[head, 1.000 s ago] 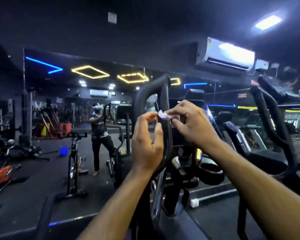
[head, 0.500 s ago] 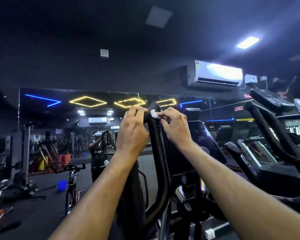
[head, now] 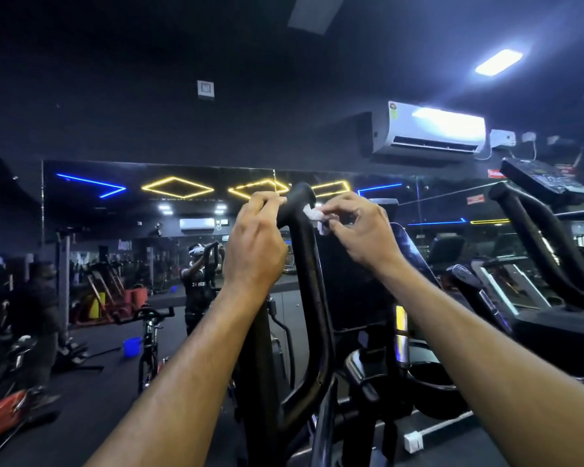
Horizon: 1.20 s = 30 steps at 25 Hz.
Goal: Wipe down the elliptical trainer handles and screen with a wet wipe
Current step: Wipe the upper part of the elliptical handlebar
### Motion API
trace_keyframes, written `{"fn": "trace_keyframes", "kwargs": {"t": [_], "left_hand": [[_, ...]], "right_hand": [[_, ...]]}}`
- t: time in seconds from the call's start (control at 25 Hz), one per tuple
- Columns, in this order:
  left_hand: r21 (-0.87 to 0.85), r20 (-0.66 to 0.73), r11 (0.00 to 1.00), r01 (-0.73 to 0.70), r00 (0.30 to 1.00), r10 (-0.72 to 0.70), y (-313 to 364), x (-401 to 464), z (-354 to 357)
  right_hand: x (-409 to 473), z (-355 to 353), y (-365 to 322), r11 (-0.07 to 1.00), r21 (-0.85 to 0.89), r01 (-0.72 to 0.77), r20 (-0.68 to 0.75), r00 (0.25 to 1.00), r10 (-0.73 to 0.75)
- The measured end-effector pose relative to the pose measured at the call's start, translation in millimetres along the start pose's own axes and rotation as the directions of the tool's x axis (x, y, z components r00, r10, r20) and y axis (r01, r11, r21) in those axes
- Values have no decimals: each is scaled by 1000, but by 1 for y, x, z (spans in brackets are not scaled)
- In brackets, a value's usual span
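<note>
Up high, near eye level: one small white wet wipe [head: 314, 214], crumpled, pressed against the right side of a black elliptical handle [head: 304, 251] just below its rounded top. Pinched between curled fingers and thumb of the right hand [head: 358, 230], probably so the damp face rubs the grip. Left hand [head: 255, 244] curled round the opposite side of the same handle near the top, likely steadying it against the rubbing. Two hands, one wipe, one handle being worked. Just right of that, partly hidden behind the right wrist, one dark console screen [head: 408, 251], seemingly not yet wiped. Farther right, a second machine's curved handles [head: 536, 237]. Behind, a wall mirror [head: 149, 230]; above right, one air conditioner [head: 429, 129].
</note>
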<state>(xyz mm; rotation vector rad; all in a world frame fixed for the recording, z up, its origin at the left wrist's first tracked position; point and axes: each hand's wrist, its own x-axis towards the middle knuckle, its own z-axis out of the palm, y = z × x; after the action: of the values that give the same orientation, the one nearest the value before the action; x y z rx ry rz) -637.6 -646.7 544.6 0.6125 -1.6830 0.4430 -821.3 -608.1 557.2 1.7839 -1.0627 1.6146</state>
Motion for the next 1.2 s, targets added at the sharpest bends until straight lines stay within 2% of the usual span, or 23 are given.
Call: {"fn": "trace_keyframes", "kwargs": {"t": [0.12,0.36,0.48,0.6,0.72,0.8,0.88,1.0,1.12,1.2], "left_hand": [[1,-2,1000,16,1000,-16,-1,-1,-1],[-3,12,1000,27,1000,-27,3,-3,-2],[8,19,999,40,999,-40,4,-3,-3],[12,30,999,34,999,-35,4,-4,-5],[2,29,999,45,999,-45,3,-3,-6],[1,29,999,43,999,-43,2,-4,-7],[0,37,999,35,999,-35,1,-4,-6],[2,35,999,53,998,-53,0,-3,-4],[10,20,998,54,998,-54,1,-4,-2],[4,15,998,60,998,-60,2,-5,-2]], "right_hand": [[-5,23,-13,999,35,-15,-55,998,17],[-62,17,-12,997,70,-37,-42,998,40],[-88,14,-16,997,71,-35,13,999,34],[-74,-3,-14,1000,-19,-2,140,990,5],[-20,-7,-17,984,-120,131,89,989,-121],[6,3,-22,945,-202,257,121,964,-237],[7,16,-19,911,-257,324,155,944,-292],[-25,20,-10,930,-226,289,87,957,-276],[-64,22,-9,974,-115,196,-29,979,-201],[-85,25,-10,989,-62,136,-55,989,-139]]}}
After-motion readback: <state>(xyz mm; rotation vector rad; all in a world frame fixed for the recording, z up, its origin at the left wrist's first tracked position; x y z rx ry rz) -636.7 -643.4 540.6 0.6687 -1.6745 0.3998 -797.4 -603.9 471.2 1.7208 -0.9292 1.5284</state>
